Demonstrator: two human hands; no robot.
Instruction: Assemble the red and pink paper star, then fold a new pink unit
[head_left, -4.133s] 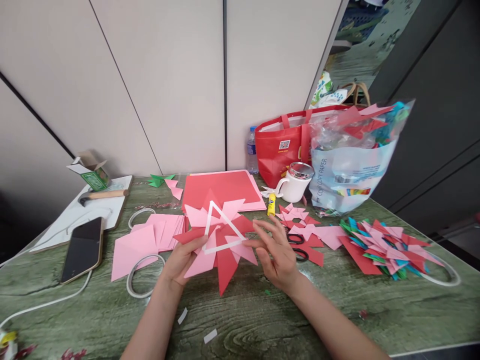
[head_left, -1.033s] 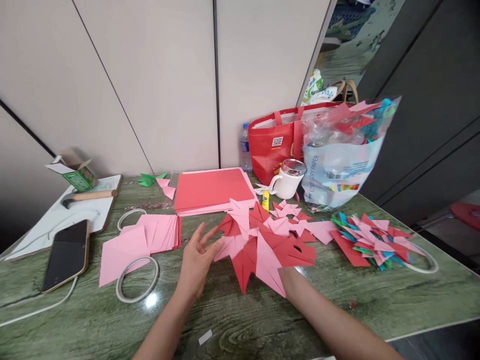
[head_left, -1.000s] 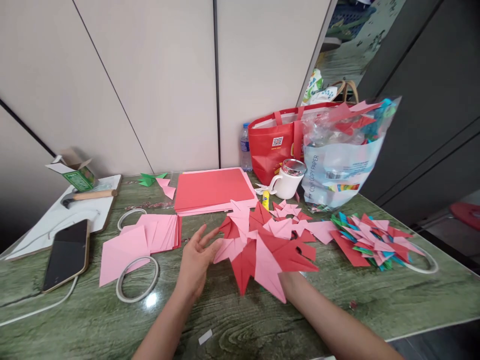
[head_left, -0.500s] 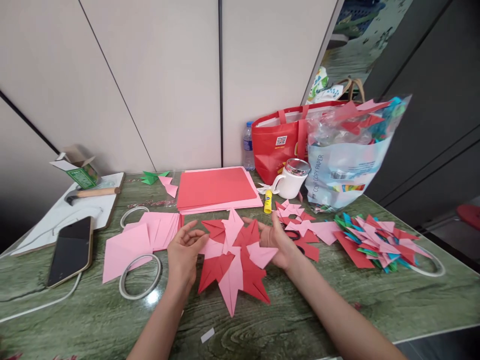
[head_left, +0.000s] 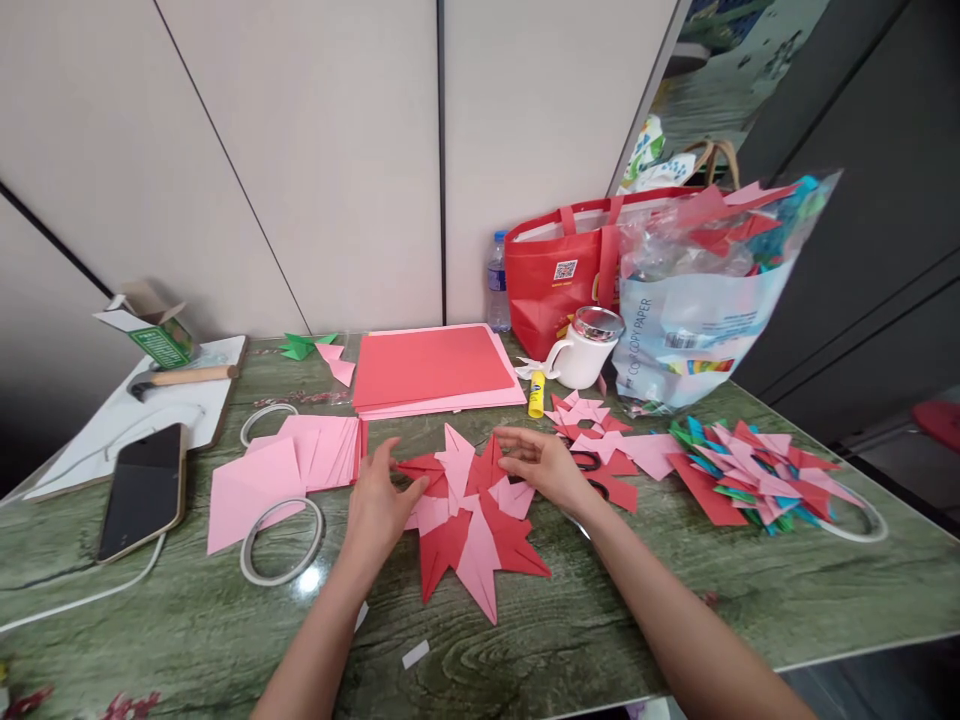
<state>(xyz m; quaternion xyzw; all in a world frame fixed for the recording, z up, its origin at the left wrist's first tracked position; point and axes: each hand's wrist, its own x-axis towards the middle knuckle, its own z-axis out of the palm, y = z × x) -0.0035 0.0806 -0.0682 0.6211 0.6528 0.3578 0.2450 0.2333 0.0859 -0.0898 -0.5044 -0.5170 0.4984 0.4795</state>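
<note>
In front of me is a folded paper star (head_left: 469, 530) of alternating red and pink points, low over the green table or lying on it; I cannot tell which. My left hand (head_left: 379, 510) grips its left edge, thumb on top and the other fingers partly hidden. With thumb and fingers, my right hand (head_left: 546, 468) pinches the red upper-right point. Just beyond that hand lie black-handled scissors (head_left: 589, 461), partly covered, and a smaller red and pink paper star (head_left: 585, 415). A yellow glue stick (head_left: 536, 395) stands behind them.
Left are pink paper squares (head_left: 255, 490), a tape roll (head_left: 282, 578), a phone (head_left: 142, 495) and a hammer (head_left: 187, 376). Red and pink sheets (head_left: 435, 370), a white mug (head_left: 586, 352) and a red bag (head_left: 540, 290) stand behind. Multicoloured paper stars (head_left: 765, 475) are piled right.
The star has turned slightly and tilted down towards the table. My right hand has moved from beneath its right side onto the upper-right point; my left thumb now lies on the left edge.
</note>
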